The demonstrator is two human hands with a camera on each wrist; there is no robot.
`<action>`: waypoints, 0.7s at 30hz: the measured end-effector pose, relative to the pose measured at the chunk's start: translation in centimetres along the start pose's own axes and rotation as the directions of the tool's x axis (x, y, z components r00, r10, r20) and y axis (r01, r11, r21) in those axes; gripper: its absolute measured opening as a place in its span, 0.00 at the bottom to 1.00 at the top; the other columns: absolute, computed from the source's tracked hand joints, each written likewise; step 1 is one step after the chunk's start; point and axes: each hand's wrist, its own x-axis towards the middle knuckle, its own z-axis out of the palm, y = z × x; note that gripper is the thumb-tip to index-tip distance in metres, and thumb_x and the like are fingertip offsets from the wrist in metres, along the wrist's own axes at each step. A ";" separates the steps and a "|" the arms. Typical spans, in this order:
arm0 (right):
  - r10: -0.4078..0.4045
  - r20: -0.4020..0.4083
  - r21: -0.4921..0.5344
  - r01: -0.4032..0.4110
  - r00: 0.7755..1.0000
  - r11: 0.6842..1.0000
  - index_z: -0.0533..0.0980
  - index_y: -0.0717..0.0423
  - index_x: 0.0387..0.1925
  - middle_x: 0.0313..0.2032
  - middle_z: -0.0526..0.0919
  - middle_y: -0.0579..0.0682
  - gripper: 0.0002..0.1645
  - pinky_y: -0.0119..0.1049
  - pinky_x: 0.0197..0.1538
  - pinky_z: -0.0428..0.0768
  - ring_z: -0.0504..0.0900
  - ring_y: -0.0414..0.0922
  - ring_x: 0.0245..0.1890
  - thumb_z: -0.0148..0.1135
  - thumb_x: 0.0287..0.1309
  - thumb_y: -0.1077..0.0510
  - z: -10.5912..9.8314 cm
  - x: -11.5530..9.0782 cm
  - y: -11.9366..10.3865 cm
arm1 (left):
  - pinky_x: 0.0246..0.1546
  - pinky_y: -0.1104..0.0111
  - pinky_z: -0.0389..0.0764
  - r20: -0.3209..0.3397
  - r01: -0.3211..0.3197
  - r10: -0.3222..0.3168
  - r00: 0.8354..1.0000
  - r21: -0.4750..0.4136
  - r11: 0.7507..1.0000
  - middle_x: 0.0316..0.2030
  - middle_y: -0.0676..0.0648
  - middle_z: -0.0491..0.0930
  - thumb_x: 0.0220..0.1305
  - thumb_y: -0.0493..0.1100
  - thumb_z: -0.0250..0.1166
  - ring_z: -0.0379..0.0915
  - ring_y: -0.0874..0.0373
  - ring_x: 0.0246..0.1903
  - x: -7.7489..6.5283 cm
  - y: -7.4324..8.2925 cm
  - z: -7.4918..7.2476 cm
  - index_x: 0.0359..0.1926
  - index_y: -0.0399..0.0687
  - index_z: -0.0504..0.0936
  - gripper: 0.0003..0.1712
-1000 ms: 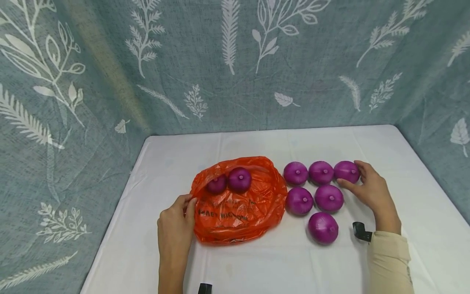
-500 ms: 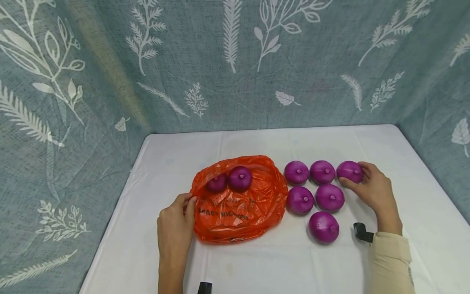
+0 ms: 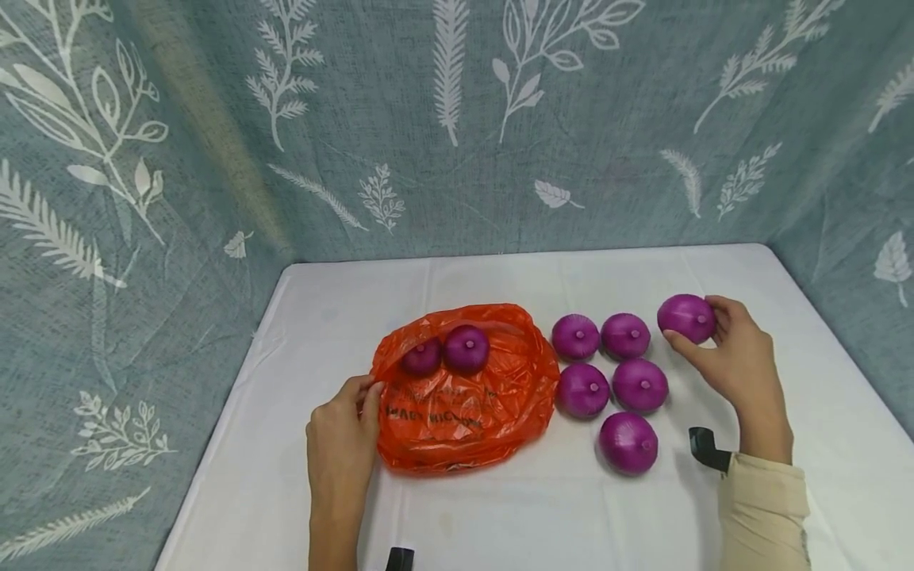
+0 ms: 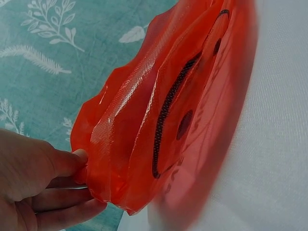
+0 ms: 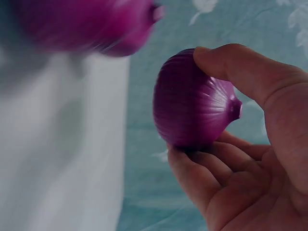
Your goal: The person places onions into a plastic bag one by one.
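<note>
Between thumb and fingers my right hand (image 3: 739,353) grips a purple onion (image 3: 685,319), lifted off the table at the far right of the group. The right wrist view shows this onion (image 5: 195,103) with its stubby tip toward the palm. My left hand (image 3: 344,432) pinches the left rim of a red plastic bag (image 3: 464,432); the left wrist view shows its thumb and fingers on the bag's edge (image 4: 120,144). Inside the bag's mouth lie two purple onions, one in full view (image 3: 466,349) and one partly covered by the rim (image 3: 421,358).
Several more purple onions stand on the white table (image 3: 514,523) right of the bag, two in a back row (image 3: 625,336), two before them (image 3: 640,385) and one nearest the front (image 3: 628,443). A blue-grey leaf-patterned cloth (image 3: 400,119) hangs behind and at the sides.
My right hand has raised the onion from the end of the back row and shifted it slightly right and away from its neighbours. The left hand and the bag stay put.
</note>
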 end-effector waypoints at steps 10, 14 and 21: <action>-0.103 0.038 0.063 0.100 0.994 0.993 0.58 0.66 0.76 0.71 0.71 0.72 0.56 0.63 0.69 0.73 0.72 0.68 0.71 0.76 0.62 0.41 -0.9 -0.8 -5.1 | 0.40 0.48 0.90 0.005 -0.001 0.001 1.000 -0.021 1.000 0.39 0.37 0.91 0.73 0.41 0.70 0.89 0.42 0.35 0.0 0.3 -0.4 0.53 0.35 0.88 0.14; -0.141 0.049 0.063 0.138 0.989 0.988 0.59 0.64 0.76 0.71 0.73 0.69 0.54 0.63 0.69 0.73 0.72 0.67 0.71 0.77 0.62 0.43 -1.0 -1.3 -6.6 | 0.41 0.48 0.90 0.010 -0.002 0.003 1.000 -0.027 1.000 0.39 0.37 0.91 0.74 0.42 0.69 0.89 0.42 0.36 0.1 0.4 -0.5 0.53 0.36 0.88 0.14; -0.209 0.049 0.037 0.207 0.977 0.978 0.61 0.60 0.75 0.68 0.78 0.66 0.52 0.69 0.69 0.71 0.73 0.68 0.70 0.80 0.59 0.51 0.0 -1.8 -9.1 | 0.41 0.48 0.90 0.013 0.006 -0.006 1.000 -0.023 1.000 0.40 0.36 0.91 0.74 0.41 0.69 0.89 0.41 0.36 -0.1 0.4 -0.5 0.53 0.36 0.88 0.14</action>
